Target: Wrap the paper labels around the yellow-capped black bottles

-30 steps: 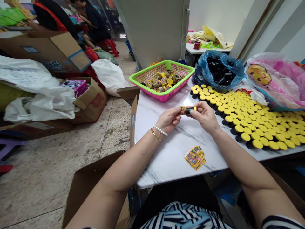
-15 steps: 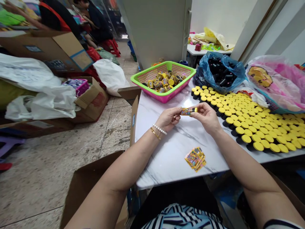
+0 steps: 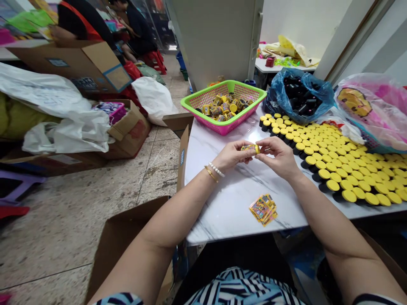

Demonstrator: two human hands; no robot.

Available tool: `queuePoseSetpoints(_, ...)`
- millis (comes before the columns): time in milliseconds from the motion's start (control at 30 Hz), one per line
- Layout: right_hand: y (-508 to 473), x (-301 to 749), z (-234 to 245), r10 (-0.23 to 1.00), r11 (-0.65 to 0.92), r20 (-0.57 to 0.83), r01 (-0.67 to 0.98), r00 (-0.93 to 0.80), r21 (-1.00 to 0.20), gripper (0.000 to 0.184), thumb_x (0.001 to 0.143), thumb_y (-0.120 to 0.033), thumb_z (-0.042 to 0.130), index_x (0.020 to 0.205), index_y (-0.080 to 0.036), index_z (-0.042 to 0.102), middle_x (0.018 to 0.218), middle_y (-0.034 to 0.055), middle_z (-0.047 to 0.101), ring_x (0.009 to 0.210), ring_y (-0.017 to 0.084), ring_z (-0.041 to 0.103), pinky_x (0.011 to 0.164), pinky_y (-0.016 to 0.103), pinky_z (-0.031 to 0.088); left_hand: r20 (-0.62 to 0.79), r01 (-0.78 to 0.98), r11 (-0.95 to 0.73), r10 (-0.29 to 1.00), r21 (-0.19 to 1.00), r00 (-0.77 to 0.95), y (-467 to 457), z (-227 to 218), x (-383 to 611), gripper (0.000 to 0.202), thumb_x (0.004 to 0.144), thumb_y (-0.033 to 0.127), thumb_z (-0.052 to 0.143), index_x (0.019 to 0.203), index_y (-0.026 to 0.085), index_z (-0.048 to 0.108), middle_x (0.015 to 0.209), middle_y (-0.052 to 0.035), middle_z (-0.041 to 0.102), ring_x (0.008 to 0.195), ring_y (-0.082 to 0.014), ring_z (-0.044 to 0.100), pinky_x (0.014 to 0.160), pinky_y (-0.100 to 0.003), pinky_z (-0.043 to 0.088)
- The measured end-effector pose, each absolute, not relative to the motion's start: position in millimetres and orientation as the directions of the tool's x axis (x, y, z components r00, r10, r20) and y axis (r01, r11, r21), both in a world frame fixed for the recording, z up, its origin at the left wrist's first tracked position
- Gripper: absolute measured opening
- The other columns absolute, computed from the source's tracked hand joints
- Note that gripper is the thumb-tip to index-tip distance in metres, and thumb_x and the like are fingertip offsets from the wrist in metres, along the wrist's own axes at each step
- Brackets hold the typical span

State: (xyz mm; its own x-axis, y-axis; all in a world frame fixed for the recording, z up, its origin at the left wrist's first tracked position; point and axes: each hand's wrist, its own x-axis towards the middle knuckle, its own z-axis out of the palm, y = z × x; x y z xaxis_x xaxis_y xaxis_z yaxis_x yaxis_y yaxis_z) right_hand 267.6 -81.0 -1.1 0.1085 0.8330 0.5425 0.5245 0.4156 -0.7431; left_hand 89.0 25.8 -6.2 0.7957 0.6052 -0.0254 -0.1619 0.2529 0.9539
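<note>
The left hand (image 3: 233, 155) and right hand (image 3: 275, 157) are together above the marble table (image 3: 235, 212), pinching a small labelled yellow-capped tube (image 3: 250, 148) between their fingertips. Rows of yellow-capped black tubes (image 3: 343, 169) stand just right of the right hand, and a green-rimmed pink basket (image 3: 224, 129) sits ahead of both hands.

White marble-effect table (image 3: 241, 212) w/ grey veins, clock taken from its middle. At 11 o'clock, a pink plastic basket w/ green rim (image 3: 222, 128), full of small yellow-labelled tins. At 1 o'clock, a blue plastic bag (image 3: 299, 95) of black cylinders. At 3 o'clock, tight rows of upright black cylinders w/ yellow caps (image 3: 343, 169), running to the table's far right. At 5–6 o'clock, a small pile of yellow printed packets (image 3: 263, 209) near the front edge. Tiled floor (image 3: 79, 237) at 9 o'clock holds a cardboard box (image 3: 129, 131) and a white sack (image 3: 154, 99).
</note>
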Motion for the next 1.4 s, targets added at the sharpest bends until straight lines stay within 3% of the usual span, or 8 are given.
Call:
queuePoseSetpoints(200, -79.5, 270.0, -3.7, 0.815, 0.427, 0.568, 0.542, 0.114, -0.723, 0.028, 0.081, -0.031, 0.084, 0.108, -0.025, 0.077, 0.107, 0.0042, 0.072, 0.085, 0.017, 0.072, 0.08, 0.035, 0.066, -0.063, -0.148, 0.291, 0.607, 0.945, 0.792, 34.2, -6.3, 84.8, 0.054, 0.066, 0.045, 0.095, 0.102, 0.011, 0.074, 0.087, -0.0067, 0.074, 0.067, -0.0122, 0.067, 0.062, -0.024, 0.052)
queuePoseSetpoints(400, -74.5, 259.5, -13.1, 0.897, 0.275, 0.331, 0.217, 0.293, -0.937, 0.034, 0.074, -0.042, 0.09, 0.097, -0.02, 0.078, 0.093, 0.0055, 0.079, 0.081, 0.02, 0.075, 0.082, 0.04, 0.067, 0.135, -0.216, 0.035, 0.682, 0.976, 0.719, 26.1, -10.5, 90.2, 0.048, 0.073, 0.048, 0.09, 0.102, 0.012, 0.074, 0.077, -0.003, 0.071, 0.062, -0.0091, 0.062, 0.062, -0.023, 0.049)
queuePoseSetpoints(567, -72.4, 257.4, -17.4, 0.892, 0.302, 0.361, 0.235, 0.272, -0.924, 0.042, 0.073, -0.041, 0.091, 0.106, -0.022, 0.073, 0.098, 0.0035, 0.077, 0.088, 0.018, 0.075, 0.089, 0.037, 0.065, -0.008, -0.205, 0.248, 0.654, 0.947, 0.756, 26.8, -8.0, 88.9, 0.054, 0.064, 0.048, 0.095, 0.095, 0.012, 0.068, 0.078, -0.0036, 0.07, 0.06, -0.0104, 0.063, 0.056, -0.023, 0.047)
queuePoseSetpoints(667, -72.0, 258.1, -20.0, 0.888, 0.305, 0.362, 0.224, 0.283, -0.925, 0.043, 0.071, -0.041, 0.092, 0.105, -0.022, 0.071, 0.097, 0.0024, 0.077, 0.087, 0.017, 0.075, 0.086, 0.035, 0.065, 0.039, -0.25, 0.216, 0.679, 0.944, 0.733, 25.8, -6.8, 88.2, 0.051, 0.064, 0.045, 0.095, 0.091, 0.012, 0.067, 0.076, -0.0021, 0.068, 0.058, -0.0079, 0.059, 0.054, -0.021, 0.044)
queuePoseSetpoints(967, -70.6, 254.3, -15.6, 0.954, 0.106, 0.094, -0.027, 0.286, -0.994, 0.041, 0.071, -0.047, 0.092, 0.092, -0.018, 0.073, 0.082, 0.0032, 0.078, 0.072, 0.017, 0.076, 0.076, 0.037, 0.068, 0.204, -0.312, 0.048, 0.661, 0.949, 0.722, 21.6, 1.3, 83.9, 0.049, 0.065, 0.039, 0.096, 0.096, 0.012, 0.07, 0.083, -0.0022, 0.068, 0.063, -0.0083, 0.058, 0.059, -0.023, 0.044)
queuePoseSetpoints(1167, -70.8, 259.3, -19.4, 0.906, 0.354, 0.397, 0.251, 0.148, -0.901, 0.053, 0.075, -0.039, 0.09, 0.124, -0.03, 0.073, 0.103, 0.0003, 0.071, 0.083, 0.014, 0.072, 0.079, 0.033, 0.066, 0.004, -0.198, 0.218, 0.664, 0.956, 0.748, 28.2, -7.1, 83.6, 0.045, 0.074, 0.05, 0.09, 0.079, 0.01, 0.069, 0.061, -0.0026, 0.062, 0.047, -0.006, 0.049, 0.045, -0.02, 0.032)
queuePoseSetpoints(1267, -73.1, 259.8, -18.2, 0.845, 0.434, 0.516, 0.384, 0.141, -0.815, 0.027, 0.08, -0.036, 0.087, 0.105, -0.03, 0.081, 0.105, 0.0028, 0.07, 0.093, 0.017, 0.071, 0.081, 0.034, 0.065, -0.086, -0.133, 0.294, 0.627, 0.947, 0.774, 24.9, -9.8, 83.8, 0.05, 0.077, 0.057, 0.085, 0.077, 0.009, 0.07, 0.06, -0.0036, 0.062, 0.043, -0.0048, 0.046, 0.039, -0.019, 0.027)
queuePoseSetpoints(1400, -75.2, 256.8, -16.1, 0.823, 0.453, 0.526, 0.311, 0.213, -0.836, 0.015, 0.082, -0.037, 0.085, 0.092, -0.027, 0.08, 0.092, 0.0013, 0.069, 0.08, 0.018, 0.072, 0.075, 0.038, 0.068, -0.055, -0.198, 0.408, 0.531, 0.891, 0.846, 21.0, -4.8, 80.3, 0.049, 0.079, 0.055, 0.084, 0.085, 0.009, 0.072, 0.074, -0.0079, 0.071, 0.047, -0.0043, 0.051, 0.04, -0.017, 0.031)
